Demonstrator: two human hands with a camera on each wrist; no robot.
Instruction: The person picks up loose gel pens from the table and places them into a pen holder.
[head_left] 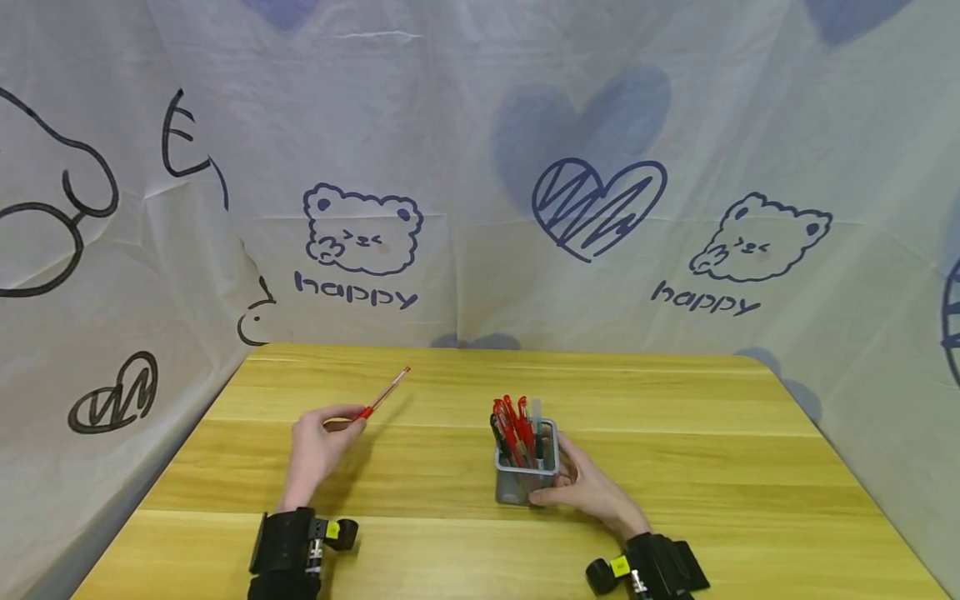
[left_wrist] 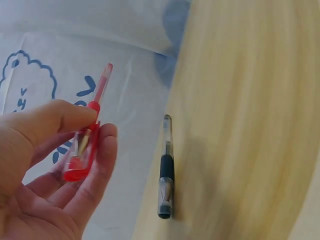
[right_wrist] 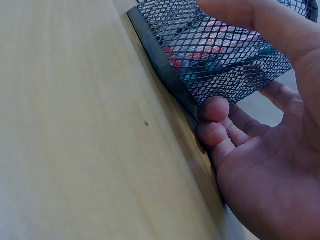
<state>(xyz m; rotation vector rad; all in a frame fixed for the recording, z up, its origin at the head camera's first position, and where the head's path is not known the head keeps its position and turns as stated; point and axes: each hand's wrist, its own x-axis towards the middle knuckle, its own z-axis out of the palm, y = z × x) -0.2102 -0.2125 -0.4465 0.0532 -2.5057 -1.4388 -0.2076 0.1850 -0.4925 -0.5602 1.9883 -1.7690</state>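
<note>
My left hand pinches a red pen above the left part of the table. The pen's tip points up and away to the right. In the left wrist view, the thumb and fingers grip the red pen near its red grip and capped end. Beside it in that view, a black pen lies on the table. My right hand holds a dark mesh pen holder from its right side, thumb at the front. Several red and black pens stand in the holder. The right wrist view shows curled fingertips at its lower edge.
The yellow wood-grain table runs back to a pale cloth backdrop with bear and heart drawings. Black bands with small cameras are strapped on the left wrist and right wrist.
</note>
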